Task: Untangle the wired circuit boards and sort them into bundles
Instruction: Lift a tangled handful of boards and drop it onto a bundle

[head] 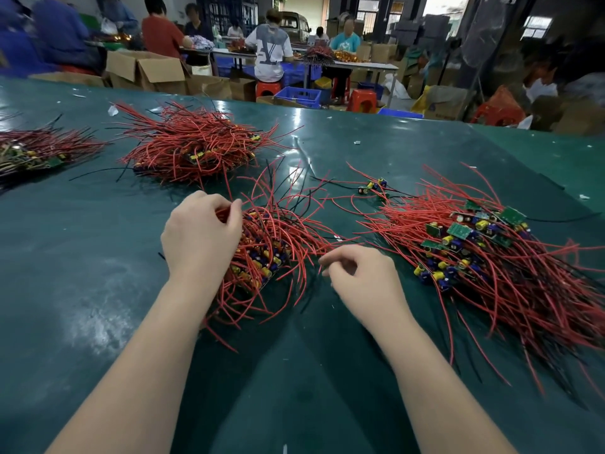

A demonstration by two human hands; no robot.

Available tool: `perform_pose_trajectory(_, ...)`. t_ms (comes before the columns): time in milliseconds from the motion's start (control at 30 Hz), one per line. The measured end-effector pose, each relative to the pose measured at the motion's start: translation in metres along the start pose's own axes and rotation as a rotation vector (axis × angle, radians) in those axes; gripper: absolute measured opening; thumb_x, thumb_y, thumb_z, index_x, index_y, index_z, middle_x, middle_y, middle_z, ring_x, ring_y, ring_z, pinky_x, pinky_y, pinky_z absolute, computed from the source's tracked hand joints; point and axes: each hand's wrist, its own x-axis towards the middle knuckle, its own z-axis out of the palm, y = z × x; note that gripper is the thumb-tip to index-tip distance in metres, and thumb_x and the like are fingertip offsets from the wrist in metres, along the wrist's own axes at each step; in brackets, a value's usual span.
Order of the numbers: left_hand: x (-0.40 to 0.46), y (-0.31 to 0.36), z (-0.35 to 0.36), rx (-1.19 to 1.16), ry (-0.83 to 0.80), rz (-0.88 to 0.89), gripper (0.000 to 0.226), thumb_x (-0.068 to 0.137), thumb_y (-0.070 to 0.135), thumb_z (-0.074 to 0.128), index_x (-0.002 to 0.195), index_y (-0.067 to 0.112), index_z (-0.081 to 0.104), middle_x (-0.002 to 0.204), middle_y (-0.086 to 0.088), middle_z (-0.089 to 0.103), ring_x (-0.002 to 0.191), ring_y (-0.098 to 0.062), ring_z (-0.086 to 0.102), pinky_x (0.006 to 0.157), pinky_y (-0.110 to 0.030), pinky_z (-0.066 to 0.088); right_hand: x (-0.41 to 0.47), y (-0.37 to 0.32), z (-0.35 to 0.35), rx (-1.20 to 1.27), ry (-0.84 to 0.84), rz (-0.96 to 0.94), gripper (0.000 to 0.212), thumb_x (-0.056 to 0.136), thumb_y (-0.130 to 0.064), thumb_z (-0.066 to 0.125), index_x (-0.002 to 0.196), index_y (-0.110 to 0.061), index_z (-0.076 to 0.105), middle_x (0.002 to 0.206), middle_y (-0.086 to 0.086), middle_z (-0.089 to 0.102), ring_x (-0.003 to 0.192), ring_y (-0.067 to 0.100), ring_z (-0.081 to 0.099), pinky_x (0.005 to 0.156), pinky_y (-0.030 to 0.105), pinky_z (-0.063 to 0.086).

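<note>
Both bare forearms reach forward, left hand [199, 237] with curled fingers pinching, right hand [360, 273] loosely curled, palm down.

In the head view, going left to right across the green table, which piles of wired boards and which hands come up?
Far-left pile → back pile → left hand, gripping the middle bundle → right hand, pinching a red wire → big loose pile.
</note>
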Motion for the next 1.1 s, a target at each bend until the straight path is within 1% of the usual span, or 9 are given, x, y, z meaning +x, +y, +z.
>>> perform_pose_trajectory(133, 0.0, 0.002, -0.004, -0.179, 0.117, 0.068, 0.031, 0.093, 0.035, 0.059, 0.078, 0.011, 0.073, 0.073, -0.003, 0.064, 0.071, -0.02, 0.058, 0.065, -0.029, 0.039, 0.004, 0.001, 0.0, 0.117, -0.207, 0.131, 0.027, 0.085, -0.01, 0.05, 0.076, -0.029, 0.067, 0.088, 0.003, 0.073, 0.079, 0.022, 0.067, 0.078, 0.04, 0.058)
perform_pose_trajectory(233, -0.001, 0.006, -0.008, -0.359, 0.185, 0.057, 0.032, 0.094, 0.034, 0.059, 0.072, 0.012, 0.069, 0.067, -0.002, 0.062, 0.066, -0.016, 0.054, 0.064, -0.03, 0.039, 0.003, -0.004, 0.001, 0.433, -0.284, 0.234, 0.027, 0.093, 0.002, 0.04, 0.089, -0.01, 0.063, 0.092, 0.014, 0.066, 0.069, 0.019, 0.062, 0.059, 0.026, 0.058)
perform_pose_trajectory(367, 0.0, 0.01, -0.01, -0.643, 0.188, -0.093, 0.029, 0.092, 0.038, 0.061, 0.071, 0.019, 0.067, 0.057, 0.008, 0.051, 0.057, -0.007, 0.045, 0.059, -0.026, 0.036, 0.006, -0.004, 0.004, 0.676, -0.291, 0.303, 0.026, 0.094, 0.008, 0.035, 0.104, 0.002, 0.058, 0.103, 0.019, 0.066, 0.082, 0.022, 0.066, 0.075, 0.026, 0.058)
perform_pose_trajectory(533, -0.003, 0.018, -0.014, -0.813, 0.167, -0.223, 0.026, 0.091, 0.04, 0.062, 0.068, 0.028, 0.068, 0.044, 0.015, 0.039, 0.047, -0.002, 0.033, 0.047, -0.018, 0.03, 0.004, -0.013, -0.003, 1.106, -0.332, 0.335, 0.008, 0.09, 0.0, 0.056, 0.091, -0.008, 0.055, 0.067, 0.001, 0.071, 0.059, 0.01, 0.067, 0.076, 0.034, 0.056)
perform_pose_trajectory(633, -0.007, 0.023, -0.009, -0.87, 0.123, -0.308, 0.027, 0.089, 0.04, 0.064, 0.065, 0.028, 0.069, 0.048, 0.014, 0.041, 0.049, -0.005, 0.036, 0.048, -0.021, 0.032, -0.001, -0.019, -0.007, 1.35, -0.36, 0.334, 0.027, 0.06, -0.013, 0.068, 0.086, -0.01, 0.059, 0.065, -0.002, 0.071, 0.058, 0.01, 0.067, 0.064, 0.032, 0.058)
perform_pose_trajectory(733, -0.013, 0.028, -0.005, -0.912, 0.072, -0.342, 0.026, 0.089, 0.038, 0.065, 0.066, 0.026, 0.07, 0.048, 0.013, 0.048, 0.049, -0.006, 0.045, 0.049, -0.019, 0.036, -0.003, -0.022, -0.006, 1.366, -0.327, 0.356, 0.062, 0.059, -0.017, 0.066, 0.119, -0.008, 0.05, 0.07, -0.002, 0.073, 0.06, 0.01, 0.067, 0.055, 0.025, 0.055)
perform_pose_trajectory(800, -0.015, 0.031, -0.005, -0.939, 0.054, -0.335, 0.026, 0.089, 0.036, 0.066, 0.065, 0.026, 0.07, 0.048, 0.013, 0.049, 0.05, -0.006, 0.046, 0.05, -0.019, 0.038, -0.002, -0.021, -0.004, 1.317, -0.278, 0.384, 0.055, 0.081, -0.012, 0.062, 0.132, -0.011, 0.041, 0.071, -0.005, 0.074, 0.056, 0.005, 0.066, 0.05, 0.019, 0.051)
perform_pose_trajectory(967, -0.016, 0.038, -0.006, -1.059, -0.034, -0.446, 0.031, 0.091, 0.029, 0.065, 0.061, 0.025, 0.072, 0.056, 0.003, 0.053, 0.056, -0.016, 0.054, 0.054, -0.025, 0.048, -0.003, -0.021, -0.003, 1.17, -0.236, 0.407, 0.02, 0.093, -0.018, 0.055, 0.112, -0.017, 0.061, 0.071, -0.017, 0.072, 0.04, -0.002, 0.054, 0.041, 0.014, 0.044)
perform_pose_trajectory(1100, -0.009, 0.042, -0.011, -1.177, -0.387, -0.642, 0.017, 0.093, 0.018, 0.056, 0.085, 0.018, 0.07, 0.05, 0.007, 0.05, 0.036, -0.006, 0.047, 0.037, -0.012, 0.033, 0.001, -0.018, -0.006, 1.157, -0.133, 0.435, 0.02, 0.093, -0.018, 0.058, 0.113, -0.02, 0.06, 0.086, -0.016, 0.068, 0.038, -0.003, 0.053, 0.037, 0.013, 0.042)
